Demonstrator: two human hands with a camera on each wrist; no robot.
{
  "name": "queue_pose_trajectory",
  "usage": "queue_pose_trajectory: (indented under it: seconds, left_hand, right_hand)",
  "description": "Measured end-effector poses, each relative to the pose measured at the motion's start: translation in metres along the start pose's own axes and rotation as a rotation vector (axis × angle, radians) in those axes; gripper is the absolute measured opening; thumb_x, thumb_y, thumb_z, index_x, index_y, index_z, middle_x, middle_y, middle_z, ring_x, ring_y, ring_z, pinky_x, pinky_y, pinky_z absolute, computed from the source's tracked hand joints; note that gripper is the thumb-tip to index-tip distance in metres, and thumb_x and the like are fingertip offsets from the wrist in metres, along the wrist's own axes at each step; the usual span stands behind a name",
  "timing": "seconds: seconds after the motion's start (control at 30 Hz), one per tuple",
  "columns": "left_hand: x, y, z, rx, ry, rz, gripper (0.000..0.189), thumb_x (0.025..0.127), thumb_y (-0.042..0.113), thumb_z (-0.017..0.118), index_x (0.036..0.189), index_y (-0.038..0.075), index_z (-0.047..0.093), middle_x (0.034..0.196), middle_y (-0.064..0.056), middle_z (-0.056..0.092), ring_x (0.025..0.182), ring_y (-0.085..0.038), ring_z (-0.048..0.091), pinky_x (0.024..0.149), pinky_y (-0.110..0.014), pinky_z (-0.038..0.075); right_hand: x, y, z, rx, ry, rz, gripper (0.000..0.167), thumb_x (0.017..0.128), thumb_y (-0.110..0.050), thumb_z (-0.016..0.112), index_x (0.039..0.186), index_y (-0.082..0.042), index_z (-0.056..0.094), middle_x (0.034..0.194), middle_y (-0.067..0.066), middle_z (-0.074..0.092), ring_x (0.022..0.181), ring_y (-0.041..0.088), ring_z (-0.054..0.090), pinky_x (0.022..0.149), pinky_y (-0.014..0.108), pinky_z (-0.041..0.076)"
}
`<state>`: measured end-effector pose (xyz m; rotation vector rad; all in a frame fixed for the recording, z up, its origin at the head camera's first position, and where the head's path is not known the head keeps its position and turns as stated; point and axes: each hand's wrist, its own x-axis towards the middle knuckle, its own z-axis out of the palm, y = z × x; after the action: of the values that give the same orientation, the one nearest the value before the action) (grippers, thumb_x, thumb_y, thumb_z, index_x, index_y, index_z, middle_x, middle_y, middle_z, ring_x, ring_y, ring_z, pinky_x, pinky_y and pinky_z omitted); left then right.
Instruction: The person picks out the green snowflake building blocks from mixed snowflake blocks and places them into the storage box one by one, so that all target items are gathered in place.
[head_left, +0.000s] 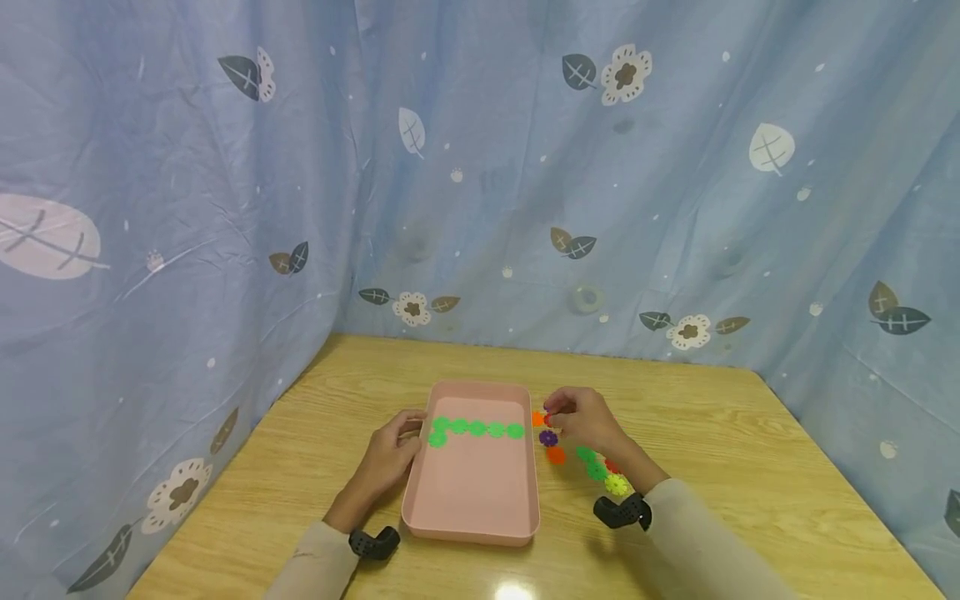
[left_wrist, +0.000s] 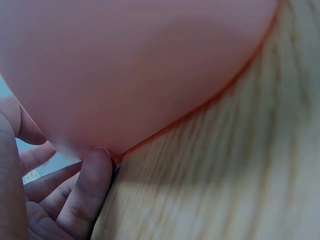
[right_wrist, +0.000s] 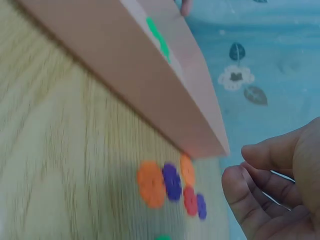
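My left hand [head_left: 393, 450] holds the left side of a pink tray [head_left: 471, 500]; in the left wrist view its fingertips [left_wrist: 97, 162] lie along the tray's outer wall, by the rim and low near the table. Inside the tray, green notched plastic discs [head_left: 477, 427] form a row, with one below its left end. Just right of the tray my right hand [head_left: 588, 417] hovers over loose discs, thumb and forefinger close together with nothing seen between them. Near it lie a purple disc [head_left: 548, 438], orange discs [right_wrist: 151, 184] and a red disc [right_wrist: 190, 201].
Under the right forearm are more discs: green ones [head_left: 596, 471], a yellow one [head_left: 617, 485] and a partly hidden red one. All this stands on a wooden table [head_left: 337, 383]. A blue patterned curtain [head_left: 480, 167] hangs behind and along both sides.
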<state>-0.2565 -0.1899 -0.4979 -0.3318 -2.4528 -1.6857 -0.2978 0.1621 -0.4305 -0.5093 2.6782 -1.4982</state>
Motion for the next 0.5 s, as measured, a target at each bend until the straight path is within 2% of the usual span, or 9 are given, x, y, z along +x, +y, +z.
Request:
queue_pose_trajectory:
  seconds: [0.17, 0.33, 0.5]
  left_hand:
    - [0.001, 0.0, 0.001, -0.007, -0.001, 0.006, 0.042, 0.095, 0.004, 0.053, 0.136, 0.004, 0.058, 0.13, -0.021, 0.065, 0.11, -0.035, 0.07, 0.086, -0.037, 0.06]
    - [-0.001, 0.0, 0.0, -0.003, 0.0, -0.009, 0.042, 0.095, 0.004, 0.052, 0.136, 0.004, 0.058, 0.129, -0.021, 0.066, 0.109, -0.034, 0.071, 0.085, -0.036, 0.06]
    - [0.0, 0.001, 0.0, -0.005, -0.003, 0.001, 0.042, 0.095, 0.003, 0.05, 0.136, 0.002, 0.057, 0.128, -0.022, 0.066, 0.106, -0.035, 0.072, 0.083, -0.036, 0.06]
  right_hand:
    - [-0.004, 0.013, -0.013, -0.082, 0.025, 0.03, 0.018, 0.092, 0.004, 0.065, 0.109, 0.008, 0.067, 0.094, 0.013, 0.066, 0.081, 0.024, 0.065, 0.065, 0.039, 0.061]
    - [-0.008, 0.031, -0.023, -0.182, 0.024, 0.012, 0.016, 0.092, 0.003, 0.066, 0.107, 0.006, 0.068, 0.09, 0.008, 0.066, 0.082, 0.019, 0.063, 0.07, 0.03, 0.058]
    - [-0.012, 0.041, -0.036, -0.225, 0.033, -0.001, 0.017, 0.09, 0.004, 0.067, 0.107, 0.005, 0.069, 0.096, 0.013, 0.068, 0.086, 0.022, 0.063, 0.075, 0.034, 0.056]
